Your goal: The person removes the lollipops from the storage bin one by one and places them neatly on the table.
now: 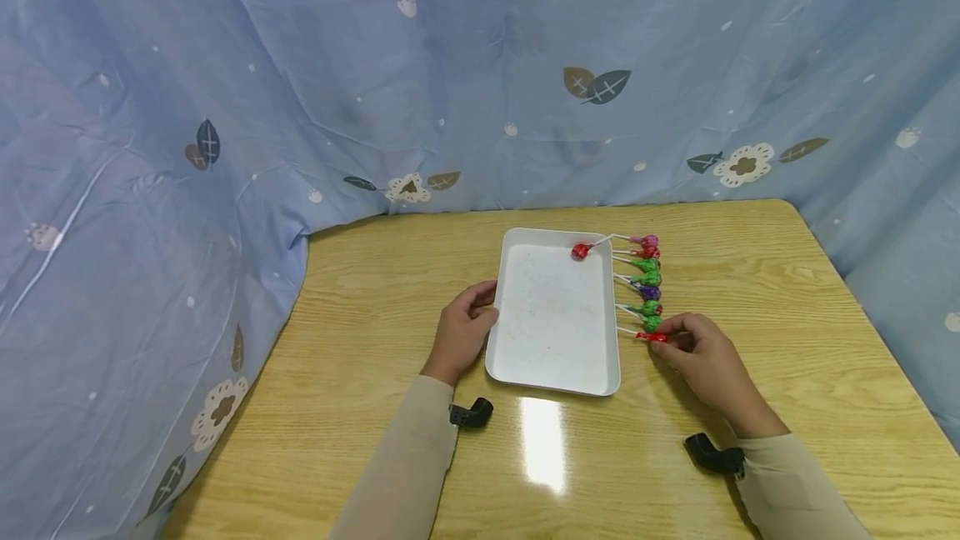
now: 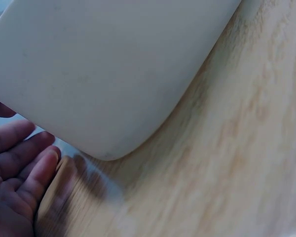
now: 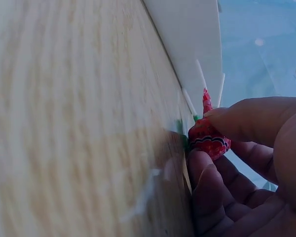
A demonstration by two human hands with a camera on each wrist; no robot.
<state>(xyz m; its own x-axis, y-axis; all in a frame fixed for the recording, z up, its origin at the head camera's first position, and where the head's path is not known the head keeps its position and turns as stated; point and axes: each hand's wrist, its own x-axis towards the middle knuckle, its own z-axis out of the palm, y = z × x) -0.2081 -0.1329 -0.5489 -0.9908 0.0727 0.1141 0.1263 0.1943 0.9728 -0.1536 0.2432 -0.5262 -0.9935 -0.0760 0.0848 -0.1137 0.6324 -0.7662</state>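
Observation:
A shallow white tray lies on the table in the head view. My left hand is at its left side, fingers loosely bent against or close to the outer wall. The left wrist view shows the fingers beside the tray wall. My right hand pinches a red-wrapped lollipop between thumb and fingers, at the near end of a row beside the tray. Several lollipops in green, purple, pink and red wrappers lie there, sticks toward the tray.
One red lollipop sits inside the tray's far right corner, its stick crossing the rim. The wooden table backs onto a blue patterned curtain, which also hangs at the left and right sides.

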